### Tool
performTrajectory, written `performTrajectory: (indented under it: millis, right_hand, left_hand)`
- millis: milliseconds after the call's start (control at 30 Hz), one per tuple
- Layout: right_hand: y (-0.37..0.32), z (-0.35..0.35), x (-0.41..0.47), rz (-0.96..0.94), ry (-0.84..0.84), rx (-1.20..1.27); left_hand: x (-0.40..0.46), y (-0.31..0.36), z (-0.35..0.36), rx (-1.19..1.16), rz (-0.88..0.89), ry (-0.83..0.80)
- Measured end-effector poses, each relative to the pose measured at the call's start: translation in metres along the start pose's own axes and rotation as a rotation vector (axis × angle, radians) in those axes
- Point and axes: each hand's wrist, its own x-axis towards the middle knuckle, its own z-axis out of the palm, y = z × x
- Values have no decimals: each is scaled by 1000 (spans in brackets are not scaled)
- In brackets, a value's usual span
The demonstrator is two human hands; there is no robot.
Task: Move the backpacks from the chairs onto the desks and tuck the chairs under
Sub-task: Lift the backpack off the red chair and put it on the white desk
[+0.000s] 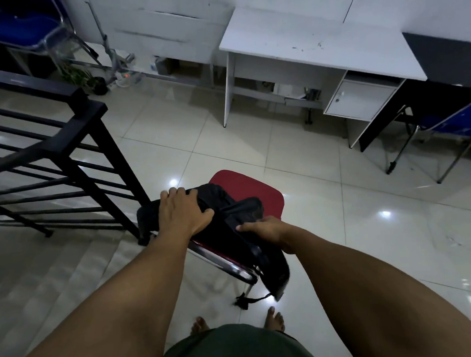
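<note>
A black backpack (228, 215) lies across a red-seated chair (255, 193) with a chrome frame, in the middle of the floor. My left hand (182, 210) lies spread on the backpack's left side, fingers over its top. My right hand (265, 229) grips the backpack's near right edge, where a strap hangs down past the seat toward the floor. A white desk (317, 47) with a small cupboard stands a few tiles beyond the chair.
A black metal railing (59, 151) runs along the left, close to the chair, with steps below it. A blue folding chair (453, 126) stands under a dark desk (443, 60) at the right. Another blue chair (23, 28) sits at the far left. My bare feet stand behind the red-seated chair.
</note>
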Motion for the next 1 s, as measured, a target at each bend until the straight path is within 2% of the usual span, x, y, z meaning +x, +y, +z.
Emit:
performTrajectory:
  millis: [67,200,300,567,667,733,833,1000]
  right_hand:
    - [-4,-3,4,-72,81,-156]
    - [-12,-3,10,-189,300,-650]
    - [-8,-5,12,-177,361,-795]
    - [-8,0,25,-196,215,-614]
    - [-10,-1,30,-210,229,-549]
    - [-12,-2,32,-201,252,-515]
    - [-16,-4,35,-163,347,-473]
    - [-24,-8,37,-84,535,-547]
  left_hand:
    - [3,2,-1,22,26,-15]
    - [14,9,-7,-58,-10,-50]
    - [25,15,-11,-139,-31,-105]
    - [44,26,-12,-143,-177,-158]
    - [51,30,-12,-132,-139,-128]
    - [59,30,-12,-213,-91,-144]
    - [74,31,-13,-304,-11,-273]
    - [88,29,-21,-405,75,-345]
